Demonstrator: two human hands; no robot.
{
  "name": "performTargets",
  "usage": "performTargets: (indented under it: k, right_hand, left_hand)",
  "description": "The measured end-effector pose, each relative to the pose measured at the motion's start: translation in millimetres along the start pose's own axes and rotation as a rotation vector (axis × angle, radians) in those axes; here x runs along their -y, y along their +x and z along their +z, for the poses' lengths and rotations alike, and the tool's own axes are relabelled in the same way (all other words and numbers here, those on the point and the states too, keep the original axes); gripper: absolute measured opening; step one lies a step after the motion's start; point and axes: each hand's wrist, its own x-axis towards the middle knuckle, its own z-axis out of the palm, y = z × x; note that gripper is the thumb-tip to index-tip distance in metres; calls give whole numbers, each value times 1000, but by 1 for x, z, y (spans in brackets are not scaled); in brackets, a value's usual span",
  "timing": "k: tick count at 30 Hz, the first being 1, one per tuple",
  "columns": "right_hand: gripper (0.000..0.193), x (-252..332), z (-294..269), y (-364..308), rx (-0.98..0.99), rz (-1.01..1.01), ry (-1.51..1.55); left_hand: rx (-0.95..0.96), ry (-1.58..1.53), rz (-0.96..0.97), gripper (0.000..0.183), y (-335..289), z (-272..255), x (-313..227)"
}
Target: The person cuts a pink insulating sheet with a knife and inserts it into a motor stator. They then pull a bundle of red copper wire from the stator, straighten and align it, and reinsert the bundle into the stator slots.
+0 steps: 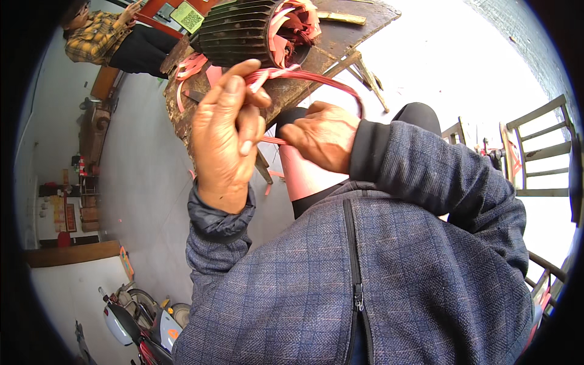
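Note:
A loop of red winding wire (pixel 331 81) stretches between my two hands above my lap. At its left end, where a pale strip wraps the bundle, my left hand (pixel 225 140) has its fingers curled around the wire. My right hand (pixel 322 135) is closed on the lower run of the loop, knuckles up. Just beyond them, a dark finned motor housing (pixel 234 33) lies on its side on the worn wooden table (pixel 340 45). Pink insulating paper (pixel 283 36) sticks out of its open end. The wire inside both grips is hidden by my fingers.
A pink sheet (pixel 307 173) lies over my thigh. Pink strips (pixel 191 66) hang at the table's left edge, and a wooden stick (pixel 342 18) lies at the far side. Wooden chairs (pixel 538 146) stand right, a motorbike (pixel 143 322) lower left. Another person (pixel 115 39) stands far left.

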Motion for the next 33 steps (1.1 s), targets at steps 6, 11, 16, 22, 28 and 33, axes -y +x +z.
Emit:
performTargets:
  k: [6, 11, 16, 22, 28, 33]
  right_hand:
    - [22, 0, -15, -16, 291, 41, 85]
    - [55, 2, -61, 9, -469, -160, 54]
    - [34, -12, -46, 38, -382, 88, 216]
    - [28, -19, -25, 37, -477, 37, 189]
    - [29, -18, -38, 37, -409, 68, 389]
    - [29, -12, -51, 37, -321, 138, 438]
  left_hand:
    - [-14, -8, -101, 34, -9, -25, -11]
    - [36, -120, -43, 35, -12, -28, -19]
    - [16, 61, -5, 33, -10, -17, -14]
    - [-129, 734, 314, 32, -5, -12, 9]
    - [-122, 595, 239, 31, 1, -11, 11]
    - [-140, 500, 152, 32, -3, -1, 14]
